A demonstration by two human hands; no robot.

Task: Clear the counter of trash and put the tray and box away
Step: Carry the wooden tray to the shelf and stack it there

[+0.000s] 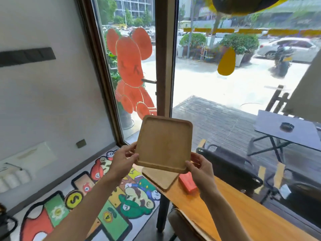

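Both hands' [121,160] [201,168] fingers around bare wooden tray [165,143], above second tray [160,179].

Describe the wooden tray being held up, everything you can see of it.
The tray is a square of light brown wood, as it looks, with rounded corners and a low raised rim around a flat, bare inside. It is lifted off the counter and tilted, its inside facing the camera. The left hand grips its lower left edge and the right hand its lower right corner. It hangs above a second, similar tray lying on the counter.
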